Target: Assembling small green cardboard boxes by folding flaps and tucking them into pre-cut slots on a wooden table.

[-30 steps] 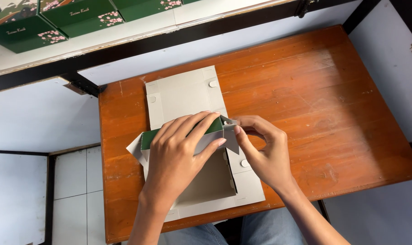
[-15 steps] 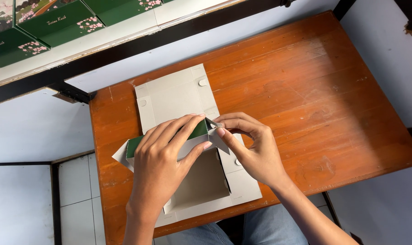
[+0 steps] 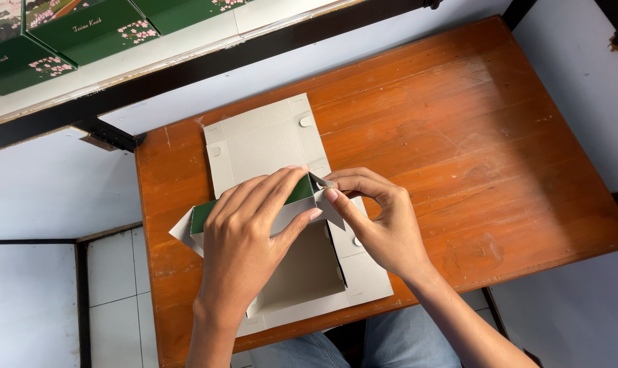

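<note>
A flat grey cardboard box blank (image 3: 261,140), green on its outer side, lies on a brown wooden table (image 3: 472,136). My left hand (image 3: 244,238) lies over a raised green side wall of the blank and presses it upright. My right hand (image 3: 380,225) pinches the small corner flap at the right end of that wall between thumb and fingers. The part of the blank nearest me (image 3: 302,272) is folded up into a shallow tray shape. The far panel lies flat with round tabs at its edges.
Finished green boxes with pink flower prints (image 3: 43,34) stand on a white shelf with a black frame beyond the table's far edge. White tiled floor (image 3: 111,272) shows at the left. My knees (image 3: 363,341) are under the near edge.
The view has shifted slightly, so the table sits a little further right in view. Both hands stay on the same wall and corner flap; my right fingers have closed tighter on the flap.
</note>
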